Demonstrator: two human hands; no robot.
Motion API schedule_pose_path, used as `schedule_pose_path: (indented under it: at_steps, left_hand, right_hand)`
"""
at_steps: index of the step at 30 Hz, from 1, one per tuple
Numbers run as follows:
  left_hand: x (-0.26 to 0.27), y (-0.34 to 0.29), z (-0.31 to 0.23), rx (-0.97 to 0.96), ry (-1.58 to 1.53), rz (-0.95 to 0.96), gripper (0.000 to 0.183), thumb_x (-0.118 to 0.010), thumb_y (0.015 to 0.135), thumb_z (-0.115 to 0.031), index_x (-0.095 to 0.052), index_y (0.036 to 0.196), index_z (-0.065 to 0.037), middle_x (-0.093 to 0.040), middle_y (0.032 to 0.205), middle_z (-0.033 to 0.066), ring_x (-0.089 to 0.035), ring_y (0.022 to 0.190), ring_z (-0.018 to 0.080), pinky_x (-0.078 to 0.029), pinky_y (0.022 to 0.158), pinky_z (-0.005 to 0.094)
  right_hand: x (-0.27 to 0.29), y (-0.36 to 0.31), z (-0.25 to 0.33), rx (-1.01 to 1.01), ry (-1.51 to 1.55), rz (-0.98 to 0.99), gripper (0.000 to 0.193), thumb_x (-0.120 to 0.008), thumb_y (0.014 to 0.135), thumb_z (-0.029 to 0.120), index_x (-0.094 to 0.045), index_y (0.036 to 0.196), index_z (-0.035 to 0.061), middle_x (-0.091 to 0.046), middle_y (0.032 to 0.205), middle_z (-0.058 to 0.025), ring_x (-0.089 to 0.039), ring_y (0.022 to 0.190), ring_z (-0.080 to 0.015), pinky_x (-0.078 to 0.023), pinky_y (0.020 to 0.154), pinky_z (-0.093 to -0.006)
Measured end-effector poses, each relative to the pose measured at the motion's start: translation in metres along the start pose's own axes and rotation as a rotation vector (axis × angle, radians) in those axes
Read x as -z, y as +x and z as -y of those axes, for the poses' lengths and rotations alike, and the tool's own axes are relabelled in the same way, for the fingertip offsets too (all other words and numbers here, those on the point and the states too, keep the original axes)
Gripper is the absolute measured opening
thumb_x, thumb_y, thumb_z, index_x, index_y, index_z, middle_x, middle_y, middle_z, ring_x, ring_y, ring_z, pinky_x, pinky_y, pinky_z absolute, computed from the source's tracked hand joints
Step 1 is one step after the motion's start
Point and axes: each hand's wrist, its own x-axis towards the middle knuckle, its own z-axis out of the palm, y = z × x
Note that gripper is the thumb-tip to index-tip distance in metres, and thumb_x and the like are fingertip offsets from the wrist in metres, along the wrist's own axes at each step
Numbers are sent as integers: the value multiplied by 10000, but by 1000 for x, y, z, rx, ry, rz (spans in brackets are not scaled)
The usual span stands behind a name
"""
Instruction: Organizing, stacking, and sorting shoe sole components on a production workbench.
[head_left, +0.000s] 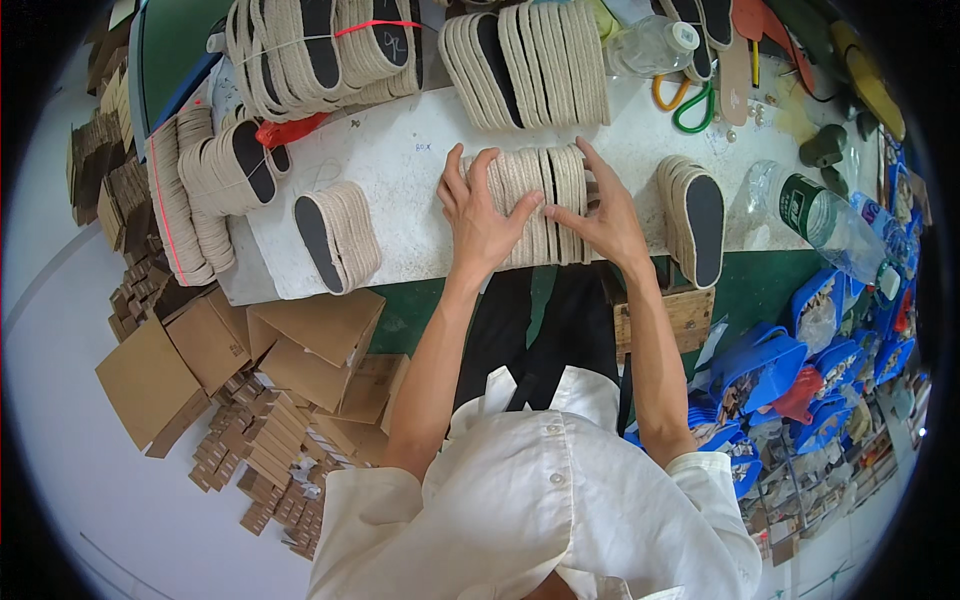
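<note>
A row of beige braided rope shoe soles (pixel 522 172) stands on edge at the near side of the white table. Around its left end curl the fingers of my left hand (pixel 482 218), thumb pressed on the soles' near side. My right hand (pixel 606 218) grips the right end, its thumb close to the left one. Dark gaps show between some soles in the middle. A short stack of soles (pixel 350 238) with a dark outer face lies to the left, and a similar stack (pixel 684 215) to the right. Behind my hands is a longer row of soles (pixel 560 65).
Tied bundles of soles (pixel 315 50) fill the table's far left. Scissors with orange and green handles (pixel 694 108) and a clear plastic bottle (pixel 650 48) lie at the back. A larger bottle (pixel 815 215) is at right. Cardboard boxes (pixel 150 385) and blue bins (pixel 758 370) flank the table below.
</note>
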Motion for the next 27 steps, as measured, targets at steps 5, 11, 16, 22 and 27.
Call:
schedule_pose_path:
  at_steps: [5,11,16,22,27]
  left_hand:
    - [1,0,-1,1,-3,-1,797,-843,827,-440,-454,1453,-136,-227,1582,226,-250,1430,482,-261,1170,583]
    - [-1,0,1,-9,-4,-6,786,-842,828,-419,-453,1450,-137,-230,1580,233,-247,1434,480,-255,1172,582]
    - [-1,1,1,-12,9,-8,796,-845,825,-422,-446,1452,-138,-235,1577,236,-251,1432,480,-249,1170,577]
    - [-1,0,1,-9,5,-6,801,-848,823,-426,-446,1453,-138,-235,1579,231,-254,1429,478,-257,1167,578]
    - [0,1,1,-7,-19,-15,784,-851,798,-381,-471,1438,-132,-238,1579,216,-242,1423,471,-277,1152,605]
  right_hand:
    - [-4,-4,5,29,-16,-64,975,-895,741,287,-412,1565,89,-612,1294,-247,-649,1118,-363,-541,946,-427]
    - [-6,-7,12,34,-116,-104,941,-838,748,310,-416,1559,85,-614,1288,-245,-645,1109,-382,-531,940,-434]
    - [-15,-7,12,51,-145,-171,933,-816,735,290,-417,1552,78,-619,1284,-253,-630,1155,-414,-516,969,-458]
    - [-18,-9,14,-3,-104,-180,921,-801,725,275,-429,1539,60,-610,1326,-273,-610,1207,-429,-504,1003,-467]
    - [-19,-8,12,25,-103,-198,923,-799,721,268,-428,1539,55,-601,1362,-277,-605,1230,-437,-498,1025,-467]
